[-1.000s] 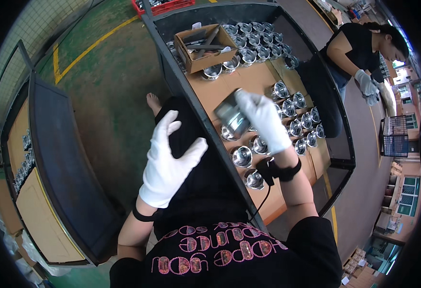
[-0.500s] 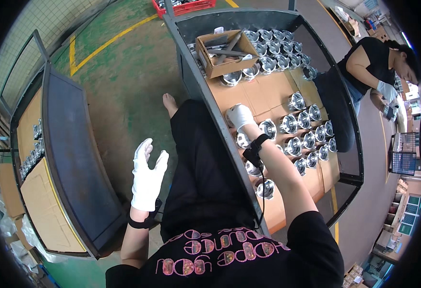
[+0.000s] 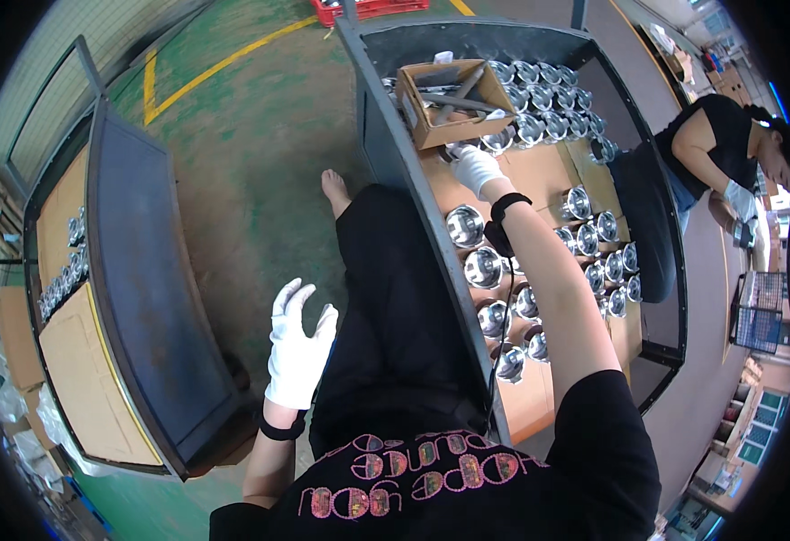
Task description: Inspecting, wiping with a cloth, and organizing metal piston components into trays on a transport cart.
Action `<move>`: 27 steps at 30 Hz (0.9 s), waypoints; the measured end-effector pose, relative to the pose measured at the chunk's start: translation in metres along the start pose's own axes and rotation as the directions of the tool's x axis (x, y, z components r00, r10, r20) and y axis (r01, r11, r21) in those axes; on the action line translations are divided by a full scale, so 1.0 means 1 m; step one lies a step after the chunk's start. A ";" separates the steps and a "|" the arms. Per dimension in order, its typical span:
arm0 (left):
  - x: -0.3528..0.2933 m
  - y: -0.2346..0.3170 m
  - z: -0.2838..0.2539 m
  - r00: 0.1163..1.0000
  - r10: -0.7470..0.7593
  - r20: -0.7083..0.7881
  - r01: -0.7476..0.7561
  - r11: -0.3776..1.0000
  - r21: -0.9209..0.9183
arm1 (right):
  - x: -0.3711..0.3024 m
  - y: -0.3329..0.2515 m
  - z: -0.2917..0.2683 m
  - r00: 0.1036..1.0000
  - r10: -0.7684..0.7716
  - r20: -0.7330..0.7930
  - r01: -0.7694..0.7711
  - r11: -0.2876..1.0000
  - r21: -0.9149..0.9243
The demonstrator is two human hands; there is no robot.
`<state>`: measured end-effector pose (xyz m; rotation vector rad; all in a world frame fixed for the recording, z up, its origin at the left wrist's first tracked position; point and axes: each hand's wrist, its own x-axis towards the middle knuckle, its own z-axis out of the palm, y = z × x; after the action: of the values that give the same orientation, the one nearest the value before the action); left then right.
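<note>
"How's the grip?"

"The right hand [image 3: 478, 169] bends its fingers over a metal cup [image 3: 453, 151] beside the cardboard box [image 3: 449, 134]; how tightly, I can't tell. The left hand [image 3: 299, 352] is empty, fingers spread."

"Why the neat rows?"

"Probably so the other cups [image 3: 483, 268] don't knock together; the cardboard sheet [image 3: 534, 167] likely spares them scratches."

"And around?"

"A dark metal cart [image 3: 476, 41], green floor [image 3: 223, 117], a second cart [image 3: 147, 288], a co-worker [image 3: 715, 140] beyond."

Over there, the gloved right hand [image 3: 479, 169] touches a shiny metal cup [image 3: 454, 151] beside the open cardboard box [image 3: 446, 134]; the left hand [image 3: 297, 353] hovers, fingers apart, beside the black-trousered leg [image 3: 382, 288].
</note>
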<state>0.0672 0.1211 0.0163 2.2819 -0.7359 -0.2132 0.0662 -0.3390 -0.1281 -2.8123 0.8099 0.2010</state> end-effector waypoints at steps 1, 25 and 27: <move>-0.003 -0.002 0.000 1.000 -0.003 -0.006 0.004 1.000 0.009 | 0.004 0.001 0.006 0.997 0.049 0.062 -0.044 0.996 -0.074; -0.009 0.010 0.008 0.988 0.149 -0.027 -0.149 0.989 0.015 | -0.031 -0.036 -0.065 0.979 -0.034 -0.203 0.023 0.998 -0.057; -0.011 0.011 0.006 0.991 0.131 -0.028 -0.131 0.991 0.002 | -0.032 -0.031 -0.060 0.985 -0.011 -0.171 0.010 1.000 -0.004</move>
<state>0.0508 0.1174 0.0192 2.2228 -0.8677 -0.1197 0.0607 -0.3111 -0.0585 -2.8655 0.8301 -0.0425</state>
